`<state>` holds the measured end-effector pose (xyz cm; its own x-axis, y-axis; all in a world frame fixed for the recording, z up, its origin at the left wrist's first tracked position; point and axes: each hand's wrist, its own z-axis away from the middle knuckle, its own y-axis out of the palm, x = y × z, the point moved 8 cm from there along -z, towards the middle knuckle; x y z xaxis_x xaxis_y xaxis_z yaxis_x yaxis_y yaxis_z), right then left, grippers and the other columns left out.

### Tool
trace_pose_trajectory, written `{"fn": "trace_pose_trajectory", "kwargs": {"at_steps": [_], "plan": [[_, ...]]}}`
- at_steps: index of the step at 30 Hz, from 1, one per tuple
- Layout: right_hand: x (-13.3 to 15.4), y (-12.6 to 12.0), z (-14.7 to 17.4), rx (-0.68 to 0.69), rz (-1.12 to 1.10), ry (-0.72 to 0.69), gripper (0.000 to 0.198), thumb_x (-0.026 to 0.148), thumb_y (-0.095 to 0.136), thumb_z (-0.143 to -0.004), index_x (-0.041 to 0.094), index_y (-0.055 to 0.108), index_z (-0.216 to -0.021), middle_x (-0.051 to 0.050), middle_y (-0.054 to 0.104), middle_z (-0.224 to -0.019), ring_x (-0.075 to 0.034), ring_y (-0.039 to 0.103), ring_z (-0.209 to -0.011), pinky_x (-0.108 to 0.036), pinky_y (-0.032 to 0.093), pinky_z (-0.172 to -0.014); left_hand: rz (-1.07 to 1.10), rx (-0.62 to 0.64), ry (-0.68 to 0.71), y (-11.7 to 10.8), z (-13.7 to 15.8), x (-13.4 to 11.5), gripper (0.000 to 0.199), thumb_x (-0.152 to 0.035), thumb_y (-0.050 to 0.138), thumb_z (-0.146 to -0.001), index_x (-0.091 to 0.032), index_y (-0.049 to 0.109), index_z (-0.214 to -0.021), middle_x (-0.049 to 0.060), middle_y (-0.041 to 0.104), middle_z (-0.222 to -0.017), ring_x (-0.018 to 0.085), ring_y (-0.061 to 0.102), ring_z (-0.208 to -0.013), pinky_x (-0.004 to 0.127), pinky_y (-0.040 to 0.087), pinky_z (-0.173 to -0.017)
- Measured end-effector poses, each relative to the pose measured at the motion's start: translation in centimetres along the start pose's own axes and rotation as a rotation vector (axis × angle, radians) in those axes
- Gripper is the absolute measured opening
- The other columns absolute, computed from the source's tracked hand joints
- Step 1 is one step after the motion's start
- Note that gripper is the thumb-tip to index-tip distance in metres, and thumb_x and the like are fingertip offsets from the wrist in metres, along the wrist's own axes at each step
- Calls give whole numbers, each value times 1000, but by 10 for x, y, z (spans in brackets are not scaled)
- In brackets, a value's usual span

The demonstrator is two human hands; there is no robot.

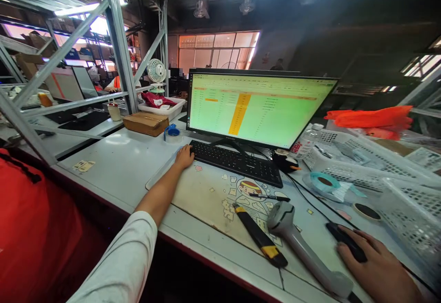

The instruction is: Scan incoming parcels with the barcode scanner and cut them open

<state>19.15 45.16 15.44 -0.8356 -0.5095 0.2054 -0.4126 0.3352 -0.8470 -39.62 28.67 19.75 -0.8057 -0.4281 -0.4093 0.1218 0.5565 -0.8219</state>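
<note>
My left hand rests at the left end of a black keyboard, its fingers on the keys and holding nothing. At the right, my right hand is wrapped over a black computer mouse. Behind the keyboard stands a monitor showing a spreadsheet with an orange column. Left of my right hand lie a grey handheld barcode scanner and a black-and-yellow utility knife. A black pen lies on the printed desk mat in front of the keyboard.
A cardboard box and a blue tape dispenser sit left of the monitor. White plastic baskets, a teal tape roll and another tape roll crowd the right side. A metal rack post rises at the left.
</note>
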Motion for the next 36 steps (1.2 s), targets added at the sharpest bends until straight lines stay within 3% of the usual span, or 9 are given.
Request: {"fn": "trace_pose_trajectory", "kwargs": {"at_steps": [4, 13, 22, 27, 32, 36], "plan": [[7, -7, 1, 68, -38, 70, 69, 61, 40, -88, 18, 69, -133, -21, 62, -137, -43, 67, -116, -57, 59, -90, 22, 23, 11, 6, -2, 1, 49, -31, 43, -103, -19, 47, -150, 10, 45, -163, 26, 49, -142, 39, 39, -120], [-13, 8, -4, -4, -72, 34, 64, 62, 44, -84, 20, 68, -127, -20, 64, -133, -45, 69, -113, -59, 56, -99, 1, 4, -35, 12, -5, -8, 47, -33, 50, -98, -25, 58, -144, 10, 40, -166, 35, 51, -139, 51, 40, -118], [-5, 2, -2, 5, -113, 24, 63, 61, 43, -86, 18, 69, -125, -23, 64, -133, -45, 68, -118, -60, 53, -108, -14, -10, 12, 15, 1, -11, 46, -32, 42, -103, -23, 59, -145, 10, 36, -169, 34, 48, -141, 48, 41, -118], [-7, 4, -3, 15, -104, 15, 61, 61, 43, -87, 21, 67, -128, -20, 63, -136, -44, 67, -120, -57, 55, -105, -10, -4, 18, 16, 1, -11, 47, -33, 41, -104, -22, 58, -146, 10, 37, -168, 35, 45, -144, 48, 40, -120], [-5, 0, -2, 27, -100, 18, 56, 62, 45, -88, 28, 68, -126, -17, 64, -133, -42, 70, -113, -54, 60, -91, 0, 8, 18, 18, 0, -9, 48, -35, 40, -105, -24, 57, -148, 9, 37, -168, 33, 44, -146, 48, 40, -121], [0, -3, -2, 13, -113, 10, 55, 61, 46, -86, 28, 68, -124, -18, 66, -131, -42, 71, -112, -56, 60, -91, 3, 10, 11, 17, 0, -9, 47, -35, 41, -105, -24, 57, -147, 8, 37, -169, 34, 44, -146, 48, 39, -121]]}}
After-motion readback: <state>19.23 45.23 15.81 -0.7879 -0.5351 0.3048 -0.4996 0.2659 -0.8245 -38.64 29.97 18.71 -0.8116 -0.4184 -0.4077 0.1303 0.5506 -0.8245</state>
